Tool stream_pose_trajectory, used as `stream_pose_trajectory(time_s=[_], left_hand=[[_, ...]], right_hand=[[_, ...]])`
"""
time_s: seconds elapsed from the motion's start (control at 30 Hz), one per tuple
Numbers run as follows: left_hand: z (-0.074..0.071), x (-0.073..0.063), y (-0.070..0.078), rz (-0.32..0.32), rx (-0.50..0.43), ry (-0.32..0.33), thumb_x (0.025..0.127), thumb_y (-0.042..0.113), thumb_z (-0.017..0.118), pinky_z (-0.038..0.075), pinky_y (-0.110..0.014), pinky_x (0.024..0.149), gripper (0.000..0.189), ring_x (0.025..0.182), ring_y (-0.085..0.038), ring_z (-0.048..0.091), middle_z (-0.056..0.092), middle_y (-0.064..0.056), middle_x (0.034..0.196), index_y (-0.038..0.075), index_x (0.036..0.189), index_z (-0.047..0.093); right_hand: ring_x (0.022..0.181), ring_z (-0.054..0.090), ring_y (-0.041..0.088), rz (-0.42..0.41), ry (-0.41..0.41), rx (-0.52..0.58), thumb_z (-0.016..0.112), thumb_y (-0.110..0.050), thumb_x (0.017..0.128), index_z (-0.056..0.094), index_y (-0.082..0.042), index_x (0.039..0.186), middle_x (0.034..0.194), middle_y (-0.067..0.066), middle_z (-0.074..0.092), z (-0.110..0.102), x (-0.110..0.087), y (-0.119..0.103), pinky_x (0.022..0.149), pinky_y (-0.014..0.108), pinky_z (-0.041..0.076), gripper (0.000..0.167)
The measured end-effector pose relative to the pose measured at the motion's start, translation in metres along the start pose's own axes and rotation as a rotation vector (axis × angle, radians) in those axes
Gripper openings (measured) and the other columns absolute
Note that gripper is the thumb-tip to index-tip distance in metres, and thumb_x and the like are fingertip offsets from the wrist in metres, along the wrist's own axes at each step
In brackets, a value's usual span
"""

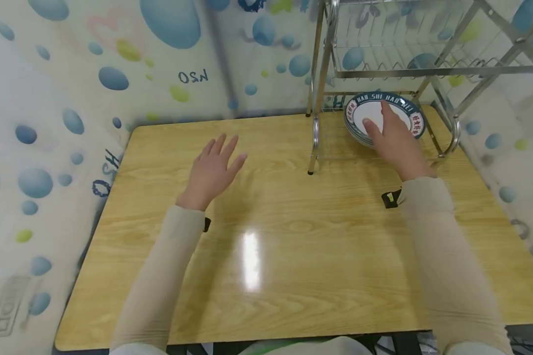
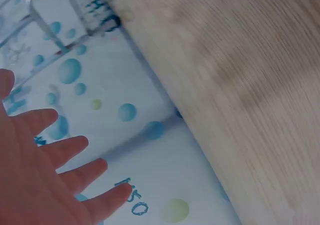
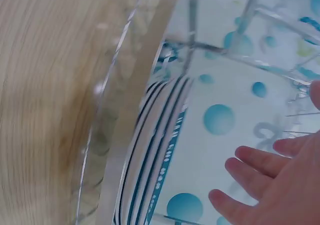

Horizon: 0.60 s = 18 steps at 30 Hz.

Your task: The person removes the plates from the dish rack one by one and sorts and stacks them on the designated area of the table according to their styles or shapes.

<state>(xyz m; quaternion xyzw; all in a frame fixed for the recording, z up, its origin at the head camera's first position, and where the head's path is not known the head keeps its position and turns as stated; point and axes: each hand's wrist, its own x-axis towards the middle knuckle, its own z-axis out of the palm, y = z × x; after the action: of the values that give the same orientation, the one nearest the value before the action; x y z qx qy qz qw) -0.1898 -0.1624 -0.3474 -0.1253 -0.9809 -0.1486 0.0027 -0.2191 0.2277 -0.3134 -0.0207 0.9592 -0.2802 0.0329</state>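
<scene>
My right hand hovers over a stack of several round plates inside the lower part of a metal dish rack. The top plate has a white middle and a blue rim with lettering. In the right wrist view, a gap shows between the spread fingers and the stacked plates. My left hand is held above the table, left of the rack, fingers extended and thumb out. Nothing is in it, as the left wrist view also shows of this hand.
The rack stands at the back right of the wooden table, its wire upper shelf overhanging the plates. Its front legs rise left of the stack. Walls covered with bubble-patterned sheeting border the table behind and at the sides.
</scene>
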Motion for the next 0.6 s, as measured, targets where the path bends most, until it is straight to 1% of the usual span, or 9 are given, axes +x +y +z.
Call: stream_pose_trajectory(time_s=[0.1, 0.2, 0.3, 0.43, 0.5, 0.6], left_hand=[[0.003, -0.009, 0.007, 0.063, -0.084, 0.093, 0.090, 0.059, 0.021, 0.021, -0.052, 0.100, 0.062, 0.132, -0.029, 0.016, 0.017, -0.007, 0.147, 0.027, 0.143, 0.016], [0.010, -0.017, 0.012, 0.083, -0.186, 0.129, 0.091, 0.056, 0.025, 0.022, -0.048, 0.101, 0.060, 0.132, -0.026, 0.019, 0.020, -0.005, 0.146, 0.027, 0.142, 0.018], [0.015, -0.021, 0.016, 0.087, -0.296, 0.139, 0.092, 0.054, 0.028, 0.021, -0.045, 0.102, 0.058, 0.132, -0.021, 0.019, 0.022, -0.001, 0.145, 0.026, 0.142, 0.019], [0.018, -0.020, 0.020, 0.082, -0.440, 0.131, 0.092, 0.051, 0.029, 0.020, -0.041, 0.103, 0.056, 0.131, -0.016, 0.020, 0.026, 0.001, 0.143, 0.024, 0.141, 0.024], [0.017, -0.017, 0.021, 0.054, -0.527, 0.116, 0.092, 0.053, 0.028, 0.021, -0.040, 0.103, 0.055, 0.130, -0.014, 0.023, 0.028, 0.004, 0.142, 0.027, 0.140, 0.026], [0.014, -0.012, 0.020, -0.008, -0.665, 0.097, 0.090, 0.056, 0.028, 0.026, -0.041, 0.100, 0.050, 0.126, -0.011, 0.029, 0.032, 0.012, 0.139, 0.036, 0.136, 0.029]], right_hand=[[0.133, 0.010, 0.032, -0.052, 0.065, 0.104, 0.023, -0.055, 0.091, -0.008, -0.019, 0.143, 0.148, 0.011, 0.008, 0.009, -0.012, -0.006, 0.102, 0.053, 0.013, 0.071], [0.133, 0.013, 0.029, -0.091, 0.105, 0.192, 0.027, -0.053, 0.091, -0.004, -0.021, 0.144, 0.148, 0.008, 0.013, 0.025, -0.021, -0.012, 0.103, 0.051, 0.014, 0.069], [0.133, 0.017, 0.027, -0.122, 0.132, 0.242, 0.028, -0.052, 0.091, 0.000, -0.023, 0.144, 0.147, 0.005, 0.016, 0.035, -0.026, -0.017, 0.102, 0.051, 0.016, 0.067], [0.132, 0.019, 0.026, -0.145, 0.164, 0.261, 0.029, -0.051, 0.092, 0.003, -0.026, 0.144, 0.147, 0.002, 0.018, 0.035, -0.029, -0.022, 0.101, 0.052, 0.017, 0.064], [0.132, 0.020, 0.025, -0.171, 0.197, 0.280, 0.031, -0.048, 0.093, 0.005, -0.026, 0.144, 0.146, 0.002, 0.019, 0.031, -0.027, -0.025, 0.101, 0.052, 0.018, 0.061], [0.132, 0.020, 0.017, -0.200, 0.249, 0.336, 0.033, -0.044, 0.094, 0.007, -0.029, 0.143, 0.146, 0.000, 0.022, 0.025, -0.019, -0.030, 0.103, 0.048, 0.018, 0.057]])
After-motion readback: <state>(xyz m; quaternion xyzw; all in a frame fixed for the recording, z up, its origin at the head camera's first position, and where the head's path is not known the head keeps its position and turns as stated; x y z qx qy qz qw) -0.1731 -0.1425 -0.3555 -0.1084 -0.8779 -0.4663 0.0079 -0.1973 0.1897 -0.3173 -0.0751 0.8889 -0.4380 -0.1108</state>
